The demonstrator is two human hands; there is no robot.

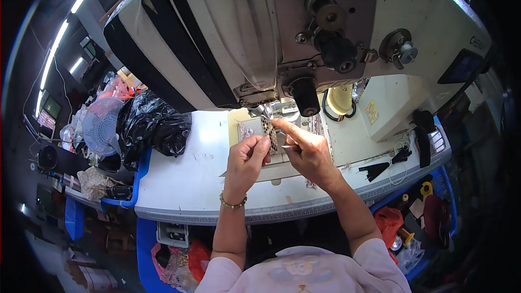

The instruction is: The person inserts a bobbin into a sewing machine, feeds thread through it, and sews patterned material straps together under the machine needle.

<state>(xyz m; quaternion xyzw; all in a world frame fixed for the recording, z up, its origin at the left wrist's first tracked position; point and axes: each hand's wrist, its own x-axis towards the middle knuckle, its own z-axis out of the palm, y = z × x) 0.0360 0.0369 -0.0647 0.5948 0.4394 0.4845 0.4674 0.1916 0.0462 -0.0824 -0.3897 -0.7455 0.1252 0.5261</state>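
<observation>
Well, hands (251, 158) angled inward at patterned fabric (268, 129).

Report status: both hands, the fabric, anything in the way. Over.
Left hand: fingers pinched, near brown-and-cream patterned fabric strip. Right hand: index extended, tip beside strip. White sewing machine overhead, close above the work.

our sewing workshop, a big industrial sewing machine (323, 27) over a white worktable (179, 179), fabric scraps (171, 266) in a blue bin (147, 244) below the machine, black plastic bag (149, 125) beside it, tube lights (57, 43) above and beyond it
</observation>
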